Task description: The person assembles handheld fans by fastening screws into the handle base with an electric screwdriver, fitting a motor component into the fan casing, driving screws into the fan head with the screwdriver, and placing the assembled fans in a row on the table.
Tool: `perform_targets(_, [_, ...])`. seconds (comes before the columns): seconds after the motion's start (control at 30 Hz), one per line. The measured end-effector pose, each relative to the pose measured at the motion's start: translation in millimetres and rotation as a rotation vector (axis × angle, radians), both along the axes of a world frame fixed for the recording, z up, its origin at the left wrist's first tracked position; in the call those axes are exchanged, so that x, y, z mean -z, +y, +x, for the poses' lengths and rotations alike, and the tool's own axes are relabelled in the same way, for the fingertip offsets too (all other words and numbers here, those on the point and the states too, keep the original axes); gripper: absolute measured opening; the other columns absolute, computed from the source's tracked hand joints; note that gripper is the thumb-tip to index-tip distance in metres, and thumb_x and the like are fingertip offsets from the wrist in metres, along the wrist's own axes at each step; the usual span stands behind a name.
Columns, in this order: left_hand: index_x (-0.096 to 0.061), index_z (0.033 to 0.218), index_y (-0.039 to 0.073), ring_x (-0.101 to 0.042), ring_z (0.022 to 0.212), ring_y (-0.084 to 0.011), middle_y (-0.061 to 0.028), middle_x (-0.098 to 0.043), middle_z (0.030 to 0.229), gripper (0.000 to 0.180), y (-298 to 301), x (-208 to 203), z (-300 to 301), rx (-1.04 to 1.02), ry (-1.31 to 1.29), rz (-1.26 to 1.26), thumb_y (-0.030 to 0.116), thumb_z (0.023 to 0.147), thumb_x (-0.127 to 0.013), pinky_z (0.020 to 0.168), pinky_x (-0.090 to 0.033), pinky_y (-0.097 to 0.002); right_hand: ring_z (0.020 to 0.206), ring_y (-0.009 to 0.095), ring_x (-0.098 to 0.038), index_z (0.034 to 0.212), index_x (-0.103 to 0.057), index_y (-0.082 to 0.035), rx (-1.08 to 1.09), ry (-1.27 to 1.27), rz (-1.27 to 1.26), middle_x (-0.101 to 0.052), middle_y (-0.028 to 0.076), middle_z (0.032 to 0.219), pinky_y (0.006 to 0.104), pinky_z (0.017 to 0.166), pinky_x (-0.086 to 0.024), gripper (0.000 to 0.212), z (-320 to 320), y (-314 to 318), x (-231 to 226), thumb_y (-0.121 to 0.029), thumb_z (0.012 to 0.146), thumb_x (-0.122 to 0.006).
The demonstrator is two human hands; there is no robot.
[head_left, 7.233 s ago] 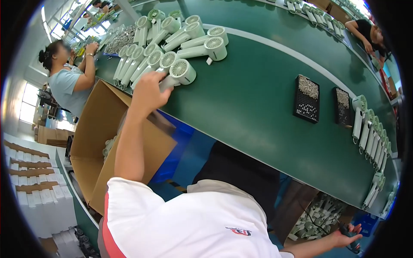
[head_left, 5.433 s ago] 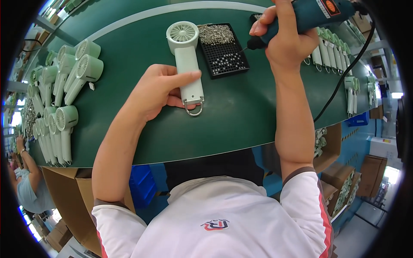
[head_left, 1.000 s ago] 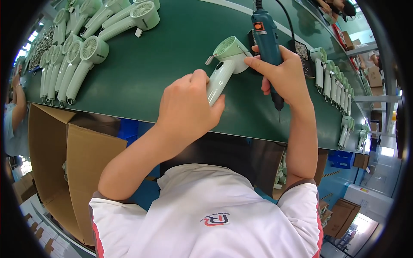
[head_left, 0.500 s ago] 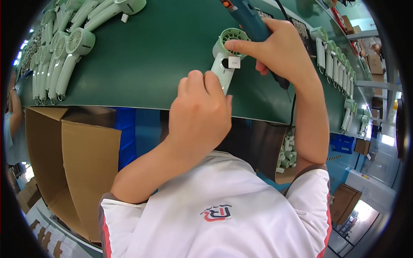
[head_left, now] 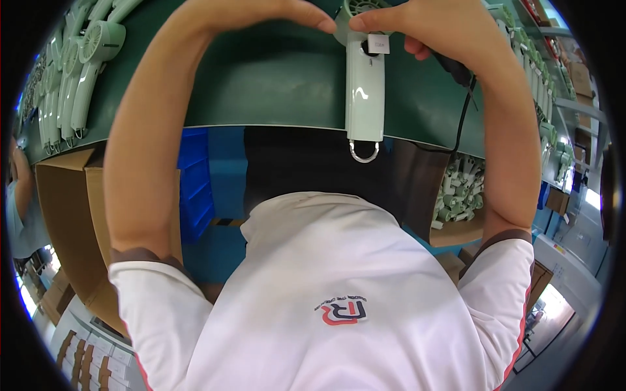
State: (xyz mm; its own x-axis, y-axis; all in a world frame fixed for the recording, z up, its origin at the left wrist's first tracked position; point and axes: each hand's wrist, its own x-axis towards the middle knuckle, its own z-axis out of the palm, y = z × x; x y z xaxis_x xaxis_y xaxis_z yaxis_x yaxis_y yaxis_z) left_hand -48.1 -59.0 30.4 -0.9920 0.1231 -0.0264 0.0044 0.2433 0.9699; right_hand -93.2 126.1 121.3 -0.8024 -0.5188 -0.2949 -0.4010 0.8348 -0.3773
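Note:
A pale green handheld fan (head_left: 366, 94) lies with its round grille away from me. Its handle ends in a metal loop (head_left: 364, 153) that hangs past the table edge. A small white tag (head_left: 378, 44) sits near its neck. My left hand (head_left: 277, 10) reaches over the far side, its thumb tip at the left rim of the fan head; the other fingers are out of the picture. My right hand (head_left: 433, 23) rests its thumb on the head's right side. That hand is closed round a dark electric screwdriver (head_left: 455, 70), only its nose and bit showing.
The green table (head_left: 274, 98) carries more pale green fans (head_left: 85, 78) in rows at left and right. An open cardboard box (head_left: 68, 215) and blue crates (head_left: 194, 186) stand below its edge at left. Another box (head_left: 450, 236) of pale green parts is at right. A black cable (head_left: 462, 124) hangs down.
My left hand has gone from the fan's handle up to its head, uncovering the handle and loop. The fan has turned straighter and nearer to me. The whole view has shifted.

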Motion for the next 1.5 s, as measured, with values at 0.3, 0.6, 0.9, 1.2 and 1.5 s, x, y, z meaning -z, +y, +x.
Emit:
perform_targets(0.3, [-0.068,0.124,-0.002,-0.067,0.111,-0.0202,-0.0103,-0.073,0.119,0.058,-20,34,-51,0.433,0.044,0.145,-0.001,0.070,-0.092,0.097,-0.054,-0.0357,0.049,0.012,-0.063,0.083,-0.069,0.008,0.021,0.126,-0.062,-0.066,0.009,0.062,0.0255,0.045,-0.049,0.036,9,-5,15,-0.018,0.072,-0.092])
perform_targets(0.6, [-0.075,0.110,-0.003,-0.068,0.096,-0.0162,-0.0084,-0.076,0.108,0.046,-9,47,-51,0.546,0.126,0.284,0.009,0.070,-0.094,0.089,-0.053,-0.0291,0.045,0.012,-0.060,0.082,-0.070,0.005,0.125,0.248,0.022,-0.065,0.008,0.061,0.0261,0.041,-0.045,0.033,22,-17,29,-0.018,0.074,-0.094])
perform_targets(0.9, [-0.063,0.123,-0.012,-0.068,0.101,-0.0210,-0.0132,-0.074,0.107,0.072,0,37,-69,0.553,0.160,0.172,0.015,0.065,-0.097,0.092,-0.050,-0.0315,0.045,0.011,-0.059,0.086,-0.071,0.003,0.274,0.341,0.052,-0.064,0.005,0.063,0.0254,0.042,-0.045,0.037,18,-15,27,-0.019,0.071,-0.096])
perform_targets(1.2, [-0.053,0.131,-0.010,-0.070,0.098,-0.0198,-0.0151,-0.073,0.108,0.076,4,25,-73,0.586,0.093,0.162,0.002,0.069,-0.095,0.085,-0.055,-0.0311,0.047,0.012,-0.063,0.090,-0.072,0.004,0.372,0.164,-0.070,-0.068,0.008,0.067,0.0264,0.043,-0.048,0.037,5,6,17,-0.020,0.073,-0.094])
perform_targets(1.5, [-0.034,0.156,-0.005,-0.065,0.117,-0.0242,-0.0160,-0.067,0.123,0.109,8,6,-52,0.487,-0.049,0.197,-0.004,0.066,-0.095,0.105,-0.051,-0.0409,0.049,0.015,-0.062,0.097,-0.065,0.010,0.220,-0.377,-0.485,-0.066,0.010,0.070,0.0277,0.046,-0.052,0.032,-33,51,28,-0.011,0.081,-0.084])
